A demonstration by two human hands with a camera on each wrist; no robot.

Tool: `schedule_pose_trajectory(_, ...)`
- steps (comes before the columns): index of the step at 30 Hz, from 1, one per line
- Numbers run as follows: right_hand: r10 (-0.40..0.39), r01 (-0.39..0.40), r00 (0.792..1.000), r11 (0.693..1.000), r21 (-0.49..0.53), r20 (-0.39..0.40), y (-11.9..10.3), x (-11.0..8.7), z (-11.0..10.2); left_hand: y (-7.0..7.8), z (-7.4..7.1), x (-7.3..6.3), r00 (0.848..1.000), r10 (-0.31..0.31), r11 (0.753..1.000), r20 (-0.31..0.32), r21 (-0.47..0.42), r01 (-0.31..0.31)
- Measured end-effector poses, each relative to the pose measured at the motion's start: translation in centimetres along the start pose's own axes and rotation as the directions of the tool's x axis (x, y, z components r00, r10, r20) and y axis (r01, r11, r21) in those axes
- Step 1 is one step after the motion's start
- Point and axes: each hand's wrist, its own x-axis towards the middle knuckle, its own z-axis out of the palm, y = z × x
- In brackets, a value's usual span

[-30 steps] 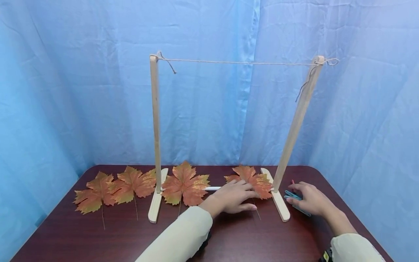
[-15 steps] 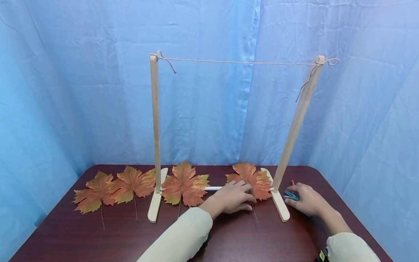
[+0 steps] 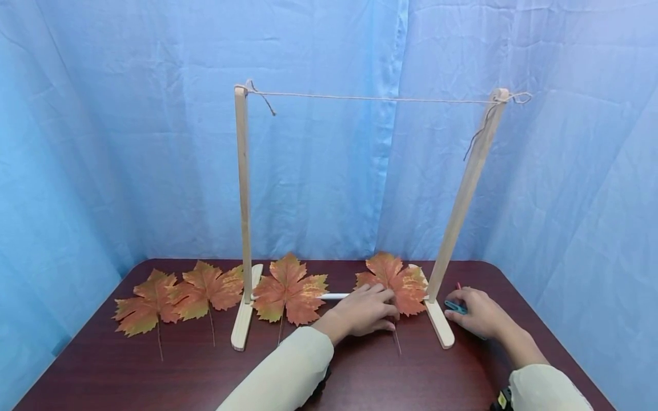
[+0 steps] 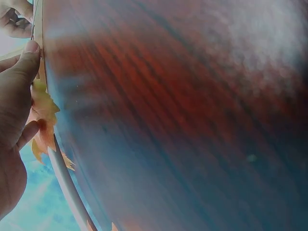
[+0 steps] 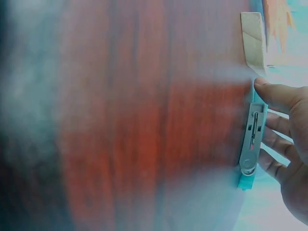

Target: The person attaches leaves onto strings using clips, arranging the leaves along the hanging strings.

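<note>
The left hand (image 3: 362,311) pinches the stem (image 3: 397,343) of the rightmost leaf (image 3: 402,286) just below its blade, a grip that likely spares the thin lobes from creasing. That leaf lies on the surface (image 3: 360,382) near the right foot (image 3: 440,326) of a wooden stand. The right hand (image 3: 480,313) grasps a teal clip (image 3: 456,307) between thumb and fingers, just outside the foot; a greyish clip (image 5: 251,139) shows against these fingers in the right wrist view, and I cannot tell whether it is held too. Keeping the clips on that side presumably puts them within easy reach.

The stand's 2 feet point toward the person, probably to steady its posts, and a cord (image 3: 370,97) is tied between their tops, which seems to keep it taut. The other 3 leaves (image 3: 290,288) lie toward the left, stems facing the person, perhaps for ready pinching.

Compared with 1 second ago, the rightmost leaf sits slightly higher and its stem runs steeper under more curled left fingers. The right hand covers more of the clips. The other leaves and cord look unchanged.
</note>
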Motion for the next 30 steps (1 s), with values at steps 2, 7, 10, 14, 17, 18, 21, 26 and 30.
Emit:
schedule_pose_trajectory(2,0.002,-0.002,1.0,1.0,0.005,0.0,-0.1,0.0,-0.2,0.0,0.0,0.0,1.0,-0.001,1.0,-0.003,0.0,0.001)
schedule_pose_trajectory(7,0.019,-0.019,1.0,1.0,0.023,0.008,-0.5,0.1,-0.8,0.0,-0.1,0.1,1.0,-0.013,0.999,-0.015,-0.033,0.012)
schedule_pose_trajectory(10,0.02,-0.02,1.0,0.999,0.026,0.007,-0.8,0.0,-1.1,0.1,0.0,0.2,0.999,-0.029,0.996,-0.019,-0.083,0.028)
schedule_pose_trajectory(14,0.024,-0.024,1.0,0.999,0.028,-0.002,-1.1,-0.2,-1.7,0.1,-0.1,0.3,0.998,-0.052,0.988,-0.027,-0.147,0.047)
schedule_pose_trajectory(17,0.026,-0.026,1.0,0.999,0.028,-0.016,-1.4,-0.4,-2.2,0.2,-0.3,0.4,0.997,-0.064,0.982,-0.047,-0.179,0.054)
schedule_pose_trajectory(18,0.024,-0.024,0.999,0.999,0.025,-0.025,-1.5,-0.4,-2.4,0.2,-0.3,0.4,0.996,-0.067,0.98,-0.055,-0.189,0.055)
schedule_pose_trajectory(21,0.01,-0.009,0.999,1.0,0.014,-0.054,-1.8,-0.5,-3.0,0.3,-0.3,0.5,0.994,-0.078,0.975,-0.076,-0.214,0.06)
schedule_pose_trajectory(26,-0.023,0.023,0.995,1.0,-0.005,-0.094,-2.2,-0.4,-4.1,0.4,-0.4,0.7,0.99,-0.093,0.969,-0.104,-0.237,0.066)
schedule_pose_trajectory(30,-0.031,0.031,0.995,1.0,-0.002,-0.093,-2.6,-0.3,-5.1,0.5,-0.5,0.9,0.989,-0.094,0.971,-0.112,-0.228,0.066)
